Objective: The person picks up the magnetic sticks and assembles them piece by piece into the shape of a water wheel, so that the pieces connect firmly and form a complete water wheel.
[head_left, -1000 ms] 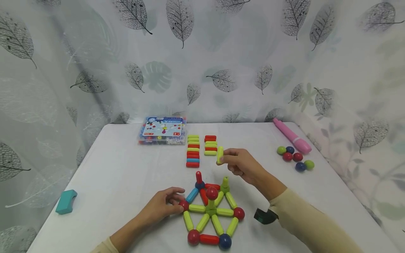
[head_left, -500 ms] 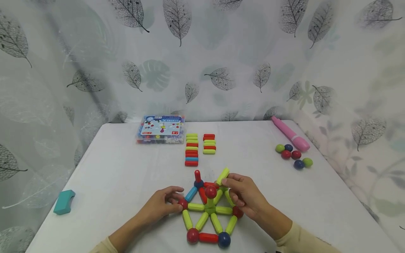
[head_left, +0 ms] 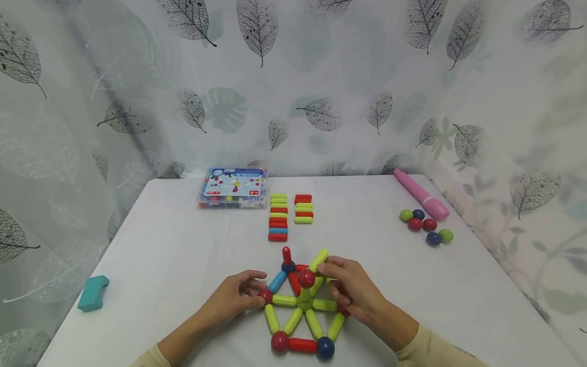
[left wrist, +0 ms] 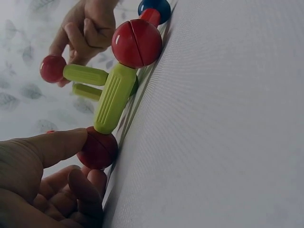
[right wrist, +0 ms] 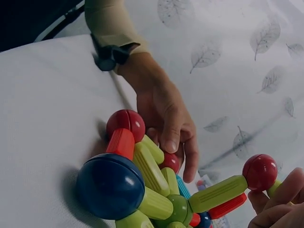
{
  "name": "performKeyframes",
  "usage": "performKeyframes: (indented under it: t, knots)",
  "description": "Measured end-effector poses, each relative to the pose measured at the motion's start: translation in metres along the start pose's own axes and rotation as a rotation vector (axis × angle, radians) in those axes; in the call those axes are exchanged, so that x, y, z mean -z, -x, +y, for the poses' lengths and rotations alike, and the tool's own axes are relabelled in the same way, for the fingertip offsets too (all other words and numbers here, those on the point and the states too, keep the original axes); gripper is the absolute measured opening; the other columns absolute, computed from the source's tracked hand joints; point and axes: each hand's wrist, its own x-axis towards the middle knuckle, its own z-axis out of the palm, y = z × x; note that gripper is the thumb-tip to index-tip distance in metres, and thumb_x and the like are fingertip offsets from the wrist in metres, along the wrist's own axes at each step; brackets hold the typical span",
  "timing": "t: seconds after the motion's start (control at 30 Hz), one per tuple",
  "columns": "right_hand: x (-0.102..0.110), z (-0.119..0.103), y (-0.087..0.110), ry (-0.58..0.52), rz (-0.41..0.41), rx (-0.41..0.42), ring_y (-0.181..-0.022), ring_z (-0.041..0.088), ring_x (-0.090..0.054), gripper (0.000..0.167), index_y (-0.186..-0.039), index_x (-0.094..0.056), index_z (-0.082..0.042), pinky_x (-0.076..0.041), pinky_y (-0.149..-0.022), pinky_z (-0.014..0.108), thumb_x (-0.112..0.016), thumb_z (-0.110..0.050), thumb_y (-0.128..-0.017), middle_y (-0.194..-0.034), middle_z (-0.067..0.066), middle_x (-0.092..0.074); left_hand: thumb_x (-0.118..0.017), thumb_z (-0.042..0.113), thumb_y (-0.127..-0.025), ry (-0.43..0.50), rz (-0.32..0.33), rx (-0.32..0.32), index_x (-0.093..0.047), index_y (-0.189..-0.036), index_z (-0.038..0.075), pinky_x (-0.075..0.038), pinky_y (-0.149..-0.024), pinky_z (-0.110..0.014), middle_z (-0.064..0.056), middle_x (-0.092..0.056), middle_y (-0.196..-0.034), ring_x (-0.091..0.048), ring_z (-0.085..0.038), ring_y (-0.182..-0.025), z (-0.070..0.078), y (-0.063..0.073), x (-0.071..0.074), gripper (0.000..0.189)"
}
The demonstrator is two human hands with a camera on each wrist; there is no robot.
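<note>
A wheel-shaped frame of building sticks and balls lies on the table, with a green ball (head_left: 304, 304) at its hub. My left hand (head_left: 236, 295) pinches the red ball (left wrist: 97, 151) at the frame's left corner between thumb and fingers. Between the thumb and fingers of my right hand (head_left: 355, 286) is a yellow-green stick (head_left: 320, 259), slanting up to the right. Its lower end is right at the red ball (head_left: 306, 278) that tops the hub's upright stick (right wrist: 219, 194). A red stick (head_left: 286, 255) stands upright on the blue ball (head_left: 288, 266) at the back. My right hand hides part of the frame's right side.
Two columns of loose sticks (head_left: 277, 223) lie beyond the frame. A clear parts box (head_left: 233, 188) stands at the back left. Loose balls (head_left: 415, 225) and a pink tube-shaped thing (head_left: 422, 194) lie at the right, a teal block (head_left: 94, 293) at the left edge.
My right hand has brought the yellow-green stick from near the loose sticks down toward me, then left to the top red ball. My left hand has stayed on its red ball.
</note>
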Motion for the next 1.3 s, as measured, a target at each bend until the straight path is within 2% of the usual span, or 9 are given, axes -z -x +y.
performKeyframes:
  t: [0.23,0.33,0.4,0.5,0.63,0.73,0.83,1.0,1.3]
  knots:
    - [0.01,-0.001,0.003,0.089,-0.014,0.027,-0.048,0.01,-0.053,0.048,-0.129,-0.063,-0.003,-0.033,-0.044,0.018,-0.075,-0.032,-0.092,-0.105,0.01,-0.072,-0.08,0.019,-0.086,-0.007,-0.014,0.011,-0.059,-0.137,0.005,-0.05,-0.064,-0.024,-0.004,-0.072,-0.113,-0.06,-0.021,-0.091,0.003,-0.003,0.001,0.057]
    - [0.02,-0.002,0.004,0.142,0.02,0.052,-0.05,0.011,-0.054,0.05,-0.132,-0.062,-0.003,-0.032,-0.044,0.019,-0.075,-0.03,-0.093,-0.109,0.012,-0.075,-0.08,0.024,-0.088,-0.027,-0.028,0.025,-0.059,-0.137,0.007,-0.052,-0.067,-0.027,-0.004,-0.072,-0.115,-0.062,-0.02,-0.093,0.006,-0.006,0.006,0.056]
    - [0.029,-0.004,0.004,0.158,0.055,0.07,-0.051,0.012,-0.053,0.047,-0.132,-0.061,-0.002,-0.03,-0.044,0.019,-0.073,-0.027,-0.094,-0.11,0.011,-0.075,-0.078,0.027,-0.09,-0.049,-0.003,0.046,-0.06,-0.137,0.009,-0.054,-0.068,-0.03,-0.004,-0.072,-0.115,-0.064,-0.02,-0.093,0.01,-0.012,0.013,0.054]
    - [0.041,-0.005,0.002,0.152,0.111,0.088,-0.052,0.012,-0.05,0.045,-0.132,-0.06,0.0,-0.03,-0.045,0.019,-0.071,-0.023,-0.096,-0.109,0.009,-0.075,-0.076,0.027,-0.092,-0.093,0.085,0.067,-0.062,-0.135,0.011,-0.056,-0.071,-0.033,-0.002,-0.071,-0.114,-0.065,-0.02,-0.093,0.019,-0.033,0.025,0.047]
    - [0.053,-0.003,-0.002,0.136,0.145,0.108,-0.054,0.011,-0.049,0.046,-0.133,-0.058,0.001,-0.032,-0.047,0.019,-0.071,-0.023,-0.096,-0.107,0.006,-0.075,-0.075,0.023,-0.093,-0.159,0.199,0.062,-0.064,-0.132,0.013,-0.058,-0.075,-0.035,-0.002,-0.071,-0.113,-0.064,-0.022,-0.095,0.028,-0.075,0.039,0.041]
    - [0.057,0.001,-0.005,0.125,0.152,0.111,-0.054,0.009,-0.048,0.045,-0.132,-0.058,0.002,-0.032,-0.048,0.019,-0.071,-0.022,-0.095,-0.104,0.004,-0.074,-0.075,0.021,-0.092,-0.201,0.224,0.059,-0.065,-0.129,0.012,-0.058,-0.081,-0.036,-0.004,-0.07,-0.114,-0.064,-0.022,-0.101,0.027,-0.102,0.042,0.039]
    - [0.06,0.004,-0.008,0.127,0.178,0.102,-0.055,0.01,-0.047,0.043,-0.131,-0.059,0.001,-0.034,-0.048,0.02,-0.071,-0.02,-0.095,-0.101,0.003,-0.073,-0.078,0.02,-0.09,-0.233,0.221,0.059,-0.067,-0.123,0.011,-0.057,-0.084,-0.035,-0.003,-0.07,-0.112,-0.063,-0.022,-0.103,0.02,-0.118,0.041,0.036]
    - [0.066,0.007,-0.009,0.163,0.205,0.102,-0.058,0.01,-0.046,0.04,-0.13,-0.06,0.001,-0.036,-0.049,0.02,-0.069,-0.019,-0.096,-0.099,0.003,-0.071,-0.08,0.018,-0.086,-0.307,0.228,0.027,-0.07,-0.112,0.013,-0.056,-0.084,-0.036,0.0,-0.07,-0.104,-0.062,-0.02,-0.098,0.012,-0.127,0.032,0.029]
    - [0.069,0.013,-0.014,0.187,0.199,0.101,-0.06,0.011,-0.047,0.039,-0.13,-0.061,-0.001,-0.036,-0.05,0.02,-0.068,-0.022,-0.098,-0.101,0.005,-0.071,-0.08,0.016,-0.087,-0.449,0.239,-0.004,-0.073,-0.111,0.011,-0.055,-0.084,-0.035,0.001,-0.067,-0.094,-0.06,-0.018,-0.09,0.01,-0.126,0.027,0.026]
